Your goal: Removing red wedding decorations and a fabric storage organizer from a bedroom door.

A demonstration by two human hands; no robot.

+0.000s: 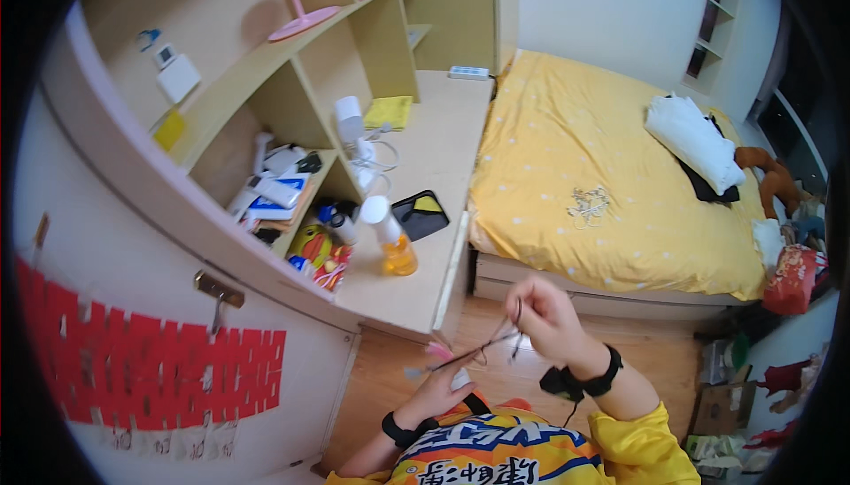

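Observation:
Thin dark cords (488, 345) stretch between my two hands in front of my chest, above the wooden floor. My right hand (548, 322) is closed on their upper end, where a loop rises past the fingers. Lower and to the left, my left hand (441, 389) has the other end at its fingers, near a small pink item (439, 351) and a pale tip, both blurred. What exactly the cords belong to is unclear. Each wrist wears a black band, and a small black device (561, 384) hangs beside the right one.
A desk (431, 292) at left holds a pump bottle of orange liquid (398, 253) and a black tray (425, 216). Beyond my right hand stands a bed with a yellow cover (531, 153). A door with a handle (219, 289) is at left; boxes (724, 408) stand at right.

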